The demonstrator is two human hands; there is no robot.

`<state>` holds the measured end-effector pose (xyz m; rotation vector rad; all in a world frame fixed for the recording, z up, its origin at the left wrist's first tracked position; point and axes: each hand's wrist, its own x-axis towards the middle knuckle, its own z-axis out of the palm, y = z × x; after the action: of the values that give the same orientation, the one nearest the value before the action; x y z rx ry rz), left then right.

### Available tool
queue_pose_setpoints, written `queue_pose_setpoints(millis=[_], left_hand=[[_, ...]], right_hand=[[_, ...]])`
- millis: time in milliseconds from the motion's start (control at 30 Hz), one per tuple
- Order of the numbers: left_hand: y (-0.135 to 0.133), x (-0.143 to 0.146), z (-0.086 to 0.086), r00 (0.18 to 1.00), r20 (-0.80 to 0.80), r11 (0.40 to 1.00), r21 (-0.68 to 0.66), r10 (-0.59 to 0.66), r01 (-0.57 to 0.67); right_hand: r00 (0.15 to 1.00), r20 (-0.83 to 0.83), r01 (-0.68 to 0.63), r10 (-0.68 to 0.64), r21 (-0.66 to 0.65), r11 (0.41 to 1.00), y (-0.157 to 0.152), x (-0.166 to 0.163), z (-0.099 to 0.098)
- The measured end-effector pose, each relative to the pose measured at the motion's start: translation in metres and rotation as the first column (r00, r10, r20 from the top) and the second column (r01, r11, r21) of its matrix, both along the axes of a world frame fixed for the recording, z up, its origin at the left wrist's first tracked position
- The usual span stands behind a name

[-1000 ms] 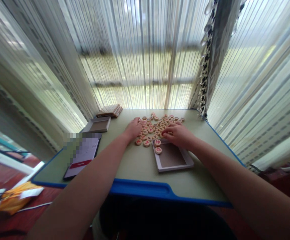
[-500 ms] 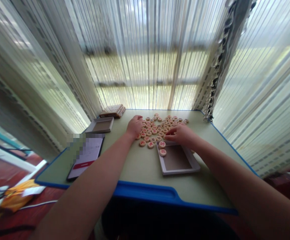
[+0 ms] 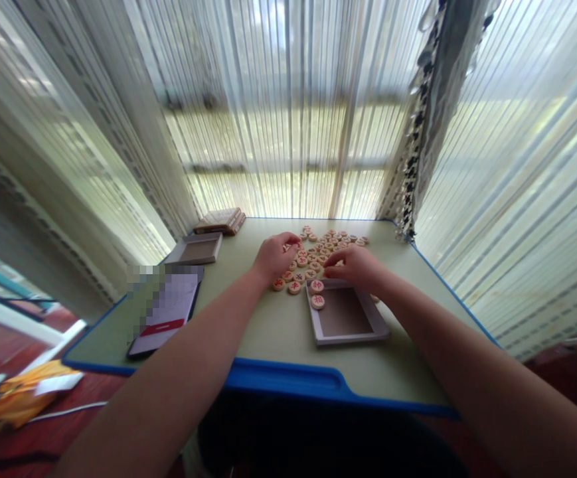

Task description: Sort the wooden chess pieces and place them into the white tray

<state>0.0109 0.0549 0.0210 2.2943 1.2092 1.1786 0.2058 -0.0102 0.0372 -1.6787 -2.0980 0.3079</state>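
Round wooden Chinese chess pieces (image 3: 302,262) with red or dark characters lie in a loose heap on the pale green table. My left hand (image 3: 274,257) is at the heap's left side, fingers curved over several pieces and thumb apart from them. At the near right of the heap, my right hand (image 3: 352,264) hovers with bent fingers and a small gap before the thumb; no piece shows clearly in it. Below it sits a shallow open box (image 3: 348,340). Two red-character pieces, an upper one (image 3: 317,287) and a lower one (image 3: 317,302), lie at its left edge.
A second shallow tray (image 3: 213,256) stands at the left, with stacked books (image 3: 221,220) behind it. A tablet (image 3: 166,318) lies at the table's left side. A blue rim (image 3: 288,377) edges the table, and string curtains (image 3: 278,133) hang behind it.
My left hand has moved right and further over the pieces, covering some of them. My right hand stays near the box's back edge. The whole view has shifted slightly.
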Motion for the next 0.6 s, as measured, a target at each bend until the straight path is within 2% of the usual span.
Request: queue_pose_setpoints(millis=[67,200,367,600], left_hand=[[-0.002,0.002,0.001,0.999,-0.035,1.0,0.022,0.018,-0.017],[-0.013,0.01,0.005,0.995,-0.1,0.998,0.053,-0.029,0.035],[-0.024,0.017,0.008,0.983,-0.163,0.993,0.068,-0.082,0.094],[-0.017,0.012,0.005,0.979,-0.204,0.997,0.068,-0.015,0.029]], right_hand=[[1.0,0.014,-0.004,0.004,-0.057,0.998,-0.002,-0.001,0.003],[0.998,0.058,0.009,-0.006,-0.051,0.999,-0.003,-0.003,0.005],[1.0,-0.009,-0.004,0.003,-0.146,0.989,0.001,-0.002,0.004],[0.997,0.024,0.078,-0.078,-0.011,0.997,0.006,0.006,-0.001]])
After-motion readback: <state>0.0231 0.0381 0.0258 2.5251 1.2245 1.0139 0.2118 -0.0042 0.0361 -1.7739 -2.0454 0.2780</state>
